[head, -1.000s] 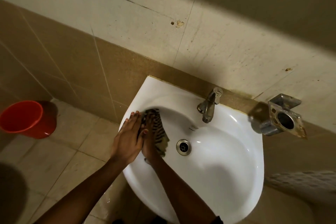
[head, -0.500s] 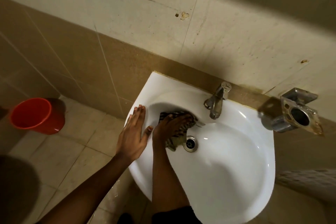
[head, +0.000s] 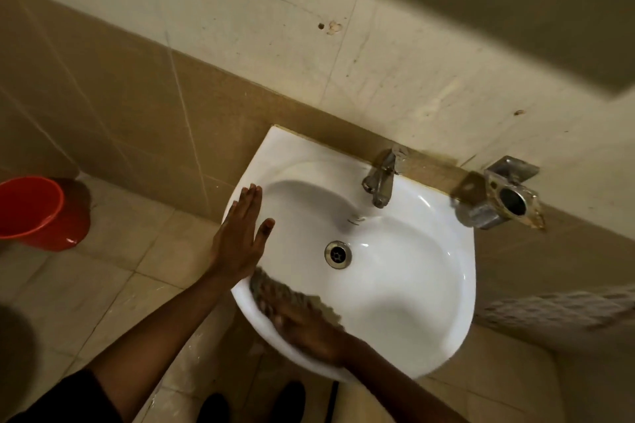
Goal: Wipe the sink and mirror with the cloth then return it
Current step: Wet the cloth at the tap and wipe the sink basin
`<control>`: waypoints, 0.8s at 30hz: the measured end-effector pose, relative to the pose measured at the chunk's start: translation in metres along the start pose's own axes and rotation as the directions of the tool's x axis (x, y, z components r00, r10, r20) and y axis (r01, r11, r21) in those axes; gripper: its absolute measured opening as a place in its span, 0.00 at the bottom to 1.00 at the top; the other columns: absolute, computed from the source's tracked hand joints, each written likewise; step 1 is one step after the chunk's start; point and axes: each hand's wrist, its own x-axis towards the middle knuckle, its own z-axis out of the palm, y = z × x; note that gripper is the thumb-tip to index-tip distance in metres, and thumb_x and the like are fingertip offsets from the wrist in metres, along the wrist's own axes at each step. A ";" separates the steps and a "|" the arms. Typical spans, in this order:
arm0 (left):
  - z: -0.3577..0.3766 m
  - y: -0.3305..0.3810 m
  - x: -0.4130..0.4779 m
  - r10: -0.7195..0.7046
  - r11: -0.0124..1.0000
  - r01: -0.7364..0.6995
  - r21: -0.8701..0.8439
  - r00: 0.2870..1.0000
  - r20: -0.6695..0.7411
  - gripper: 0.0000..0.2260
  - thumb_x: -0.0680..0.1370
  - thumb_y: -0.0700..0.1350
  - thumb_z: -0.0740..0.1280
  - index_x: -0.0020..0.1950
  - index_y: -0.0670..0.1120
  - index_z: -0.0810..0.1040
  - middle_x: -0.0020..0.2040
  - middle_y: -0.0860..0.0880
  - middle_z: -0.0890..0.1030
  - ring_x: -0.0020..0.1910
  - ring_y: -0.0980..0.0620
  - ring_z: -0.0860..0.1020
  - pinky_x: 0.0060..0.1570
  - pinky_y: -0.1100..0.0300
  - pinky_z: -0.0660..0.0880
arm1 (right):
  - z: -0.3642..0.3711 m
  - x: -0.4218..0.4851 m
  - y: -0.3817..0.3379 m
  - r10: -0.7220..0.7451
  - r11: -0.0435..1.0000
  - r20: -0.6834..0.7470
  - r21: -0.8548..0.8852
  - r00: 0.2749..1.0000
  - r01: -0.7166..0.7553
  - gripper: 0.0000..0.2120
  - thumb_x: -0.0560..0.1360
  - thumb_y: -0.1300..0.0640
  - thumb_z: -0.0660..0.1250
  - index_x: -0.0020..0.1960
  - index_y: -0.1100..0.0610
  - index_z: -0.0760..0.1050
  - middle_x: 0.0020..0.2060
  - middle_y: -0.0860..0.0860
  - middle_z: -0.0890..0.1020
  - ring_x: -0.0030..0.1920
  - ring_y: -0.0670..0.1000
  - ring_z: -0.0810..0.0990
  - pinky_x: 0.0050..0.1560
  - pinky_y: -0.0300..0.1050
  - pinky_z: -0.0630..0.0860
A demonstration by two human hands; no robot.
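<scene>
A white wall-mounted sink (head: 429, 285) fills the middle of the head view, with a metal drain (head: 338, 253) in its bowl and a steel tap (head: 380, 182) at the back. My left hand (head: 240, 237) lies flat on the sink's left rim, fingers straight, holding nothing. My right hand (head: 309, 330) presses a striped dark cloth (head: 275, 292) against the near-left rim; hand and cloth are blurred by motion. The mirror is not clearly in view; a dark shape (head: 515, 3) crosses the top right.
A red bucket (head: 37, 213) stands on the tiled floor at the left. A rusty metal holder (head: 505, 199) juts from the wall right of the sink. Beige and brown wall tiles rise behind. My dark shoes (head: 251, 402) show below the sink.
My right hand has dragged the cloth from the bowl near the drain down to the near-left rim. My left hand stays flat on the left rim.
</scene>
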 end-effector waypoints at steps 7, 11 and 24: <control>0.004 -0.003 0.001 -0.010 1.000 0.010 0.018 1.000 -0.013 0.38 0.74 0.69 0.37 0.76 0.44 0.51 0.74 0.53 0.51 0.75 0.56 0.49 0.72 0.62 0.46 | -0.138 -0.121 0.128 0.337 0.592 -0.033 -0.769 0.941 -0.239 0.24 0.68 0.38 0.61 0.64 0.31 0.64 0.43 0.30 0.81 0.41 0.32 0.80 0.44 0.25 0.73; 0.005 -0.002 0.001 -0.009 1.000 0.010 0.020 0.999 -0.046 0.39 0.73 0.69 0.36 0.75 0.44 0.52 0.74 0.54 0.50 0.74 0.56 0.49 0.71 0.62 0.48 | -0.173 -0.058 0.148 0.232 0.557 -0.109 -0.799 0.967 -0.224 0.19 0.74 0.58 0.60 0.63 0.45 0.73 0.59 0.47 0.81 0.60 0.47 0.78 0.70 0.40 0.63; 0.009 -0.006 0.005 -0.044 0.998 0.046 0.047 0.998 -0.048 0.31 0.76 0.60 0.44 0.76 0.45 0.52 0.75 0.51 0.52 0.73 0.57 0.49 0.72 0.56 0.52 | -0.129 -0.034 0.151 0.242 0.777 -0.374 -0.478 0.895 -0.410 0.17 0.70 0.44 0.68 0.59 0.43 0.75 0.49 0.34 0.82 0.58 0.42 0.78 0.48 0.29 0.77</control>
